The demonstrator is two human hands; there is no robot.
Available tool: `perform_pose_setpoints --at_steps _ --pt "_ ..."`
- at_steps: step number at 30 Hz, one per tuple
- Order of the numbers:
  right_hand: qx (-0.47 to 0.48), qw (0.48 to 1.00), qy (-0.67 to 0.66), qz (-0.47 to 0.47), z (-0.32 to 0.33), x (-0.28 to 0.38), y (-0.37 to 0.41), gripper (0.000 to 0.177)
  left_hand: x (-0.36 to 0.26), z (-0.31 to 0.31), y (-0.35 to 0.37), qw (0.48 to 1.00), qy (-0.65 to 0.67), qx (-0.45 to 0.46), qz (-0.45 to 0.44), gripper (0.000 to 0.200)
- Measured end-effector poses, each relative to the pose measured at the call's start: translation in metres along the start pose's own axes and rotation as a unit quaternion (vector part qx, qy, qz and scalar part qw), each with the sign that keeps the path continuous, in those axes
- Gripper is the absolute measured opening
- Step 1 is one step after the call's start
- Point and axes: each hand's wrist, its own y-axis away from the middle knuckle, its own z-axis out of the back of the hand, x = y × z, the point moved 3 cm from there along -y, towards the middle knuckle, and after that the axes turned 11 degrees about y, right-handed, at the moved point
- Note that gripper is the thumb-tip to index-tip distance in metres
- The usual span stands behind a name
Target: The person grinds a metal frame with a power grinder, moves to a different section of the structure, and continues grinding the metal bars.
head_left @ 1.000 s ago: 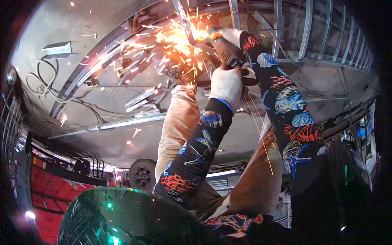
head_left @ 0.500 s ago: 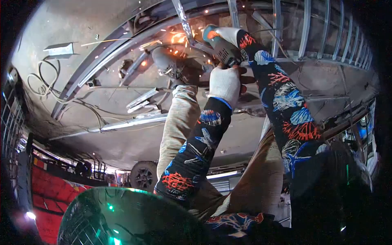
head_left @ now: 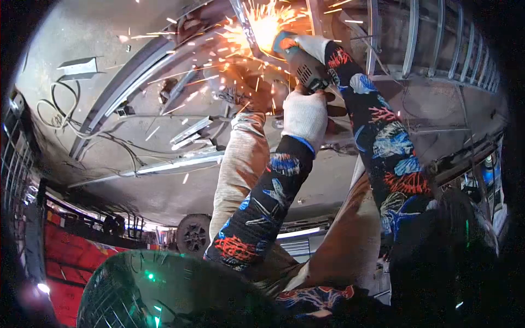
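An angle grinder (head_left: 307, 69) with a dark body and a teal head points up and left at the top centre. Bright sparks (head_left: 266, 31) burst beside its head, next to a metal bar (head_left: 244, 24). My left hand (head_left: 304, 113), in a white glove with bare fingertips, is closed round the rear of the grinder's body. Near the head, my right hand (head_left: 311, 46), also white-gloved, grips the grinder; its fingers are partly hidden. The grinder's disc is lost in the glare.
A ladder-like metal frame (head_left: 414, 38) curves across the top right. Cut metal pieces (head_left: 192, 133), a steel channel (head_left: 78, 66) and looped cables (head_left: 64, 112) lie on the floor at left. A boot (head_left: 243, 90) stands under the sparks. A green-tinted visor (head_left: 164, 290) covers the lower left.
The sparks have grown much larger and brighter and spread wider. The grinder has shifted slightly, and both my hands have moved a little with it.
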Motion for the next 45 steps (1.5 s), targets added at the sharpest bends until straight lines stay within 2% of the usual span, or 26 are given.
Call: perform_pose_setpoints --at_steps 2,3,6,8,9,10,12,13,14,16,17,18,19,20,22,24,26,28,30,32,34,37,40,42,44,45 --pt "-0.013 0.998 0.068 0.006 0.0 0.003 -0.001 0.043 0.002 -0.001 0.001 1.0 0.007 -0.014 0.026 0.022" --pt "-0.009 0.989 0.128 0.069 0.002 0.007 0.005 0.044 0.0 -0.003 0.001 0.999 0.011 -0.026 0.046 0.024" --pt "-0.001 0.989 0.134 0.066 -0.001 0.02 0.015 0.044 0.01 0.006 -0.015 0.999 0.029 0.024 0.015 0.024" --pt "0.018 0.99 0.136 0.022 -0.002 0.023 0.024 0.045 0.018 0.009 -0.012 0.994 -0.097 0.026 -0.039 0.024" --pt "-0.033 0.972 0.212 0.099 0.002 0.023 0.013 0.043 0.007 0.003 -0.004 0.999 -0.039 0.003 -0.019 0.024" --pt "-0.033 0.972 0.211 0.1 0.005 0.022 0.0 0.043 0.002 0.001 0.0 1.0 0.018 -0.02 0.001 0.025" --pt "-0.004 0.917 0.375 0.137 0.002 0.019 -0.009 0.041 0.01 0.005 -0.002 0.999 0.038 -0.011 0.016 0.025" --pt "-0.027 0.953 0.291 0.075 0.0 0.009 -0.009 0.042 0.011 0.005 -0.003 0.999 0.037 -0.01 0.021 0.025" --pt "-0.028 0.952 0.295 0.074 0.002 0.013 0.004 0.042 0.012 0.005 -0.004 0.999 0.038 -0.01 0.024 0.025" --pt "-0.024 0.855 0.462 0.235 0.002 0.033 0.026 0.045 0.021 0.011 -0.016 0.999 -0.042 0.013 -0.023 0.026" --pt "-0.039 0.914 0.386 0.12 0.001 0.024 0.008 0.046 0.023 0.014 -0.018 0.996 -0.081 -0.001 -0.042 0.027" --pt "-0.037 0.914 0.386 0.119 -0.004 0.029 0.013 0.046 0.012 0.007 -0.012 0.991 -0.118 -0.015 -0.06 0.028" --pt "-0.064 0.919 0.384 0.066 -0.006 0.032 0.019 0.046 0.013 -0.001 0.0 0.996 0.067 -0.055 0.03 0.029" --pt "-0.093 0.92 0.381 0.013 -0.005 0.034 0.023 0.046 0.014 0.001 -0.002 0.996 0.068 -0.055 0.028 0.029" --pt "-0.058 0.877 0.453 0.148 -0.002 -0.013 -0.057 0.042 0.02 0.007 -0.005 0.991 0.12 -0.032 0.041 0.028" --pt "-0.039 0.817 0.553 0.159 -0.002 0.011 -0.033 0.039 0.02 0.001 -0.006 0.992 0.118 -0.035 0.034 0.028" --pt "-0.055 0.83 0.534 0.15 -0.001 -0.016 -0.068 0.036 0.021 0.0 -0.004 0.993 0.106 -0.037 0.022 0.028" --pt "-0.051 0.862 0.492 0.112 -0.003 0.0 -0.038 0.034 0.021 -0.001 -0.006 0.995 0.097 -0.036 0.015 0.028" --pt "-0.047 0.906 0.42 0.034 -0.007 0.051 0.044 0.034 0.025 0.004 -0.008 0.995 0.085 -0.034 0.037 0.029" --pt "-0.045 0.827 0.543 0.138 -0.004 0.033 0.005 0.038 0.015 -0.003 0.001 0.996 0.072 -0.04 0.046 0.029" --pt "-0.06 0.842 0.525 0.103 -0.002 0.01 -0.034 0.045 0.014 -0.004 0.005 0.996 0.055 -0.049 0.058 0.03" --pt "-0.061 0.891 0.449 0.039 -0.004 0.046 0.029 0.039 0.017 -0.001 -0.002 0.994 0.092 -0.046 0.047 0.023" --pt "-0.039 0.893 0.443 0.068 -0.003 0.026 -0.013 0.042 0.016 -0.003 0.002 0.996 0.084 -0.035 0.022 0.023" --pt "-0.065 0.918 0.389 0.039 -0.005 0.01 -0.024 0.042 0.022 0.002 -0.004 0.994 0.1 -0.041 0.032 0.024" --pt "-0.133 0.904 0.405 0.045 -0.005 0.009 -0.025 0.041 0.021 0.001 -0.014 0.992 0.118 -0.038 0.031 0.027" --pt "-0.093 0.883 0.451 0.086 -0.002 0.013 -0.03 0.041 0.021 0.003 -0.015 0.996 0.084 -0.035 0.015 0.026"
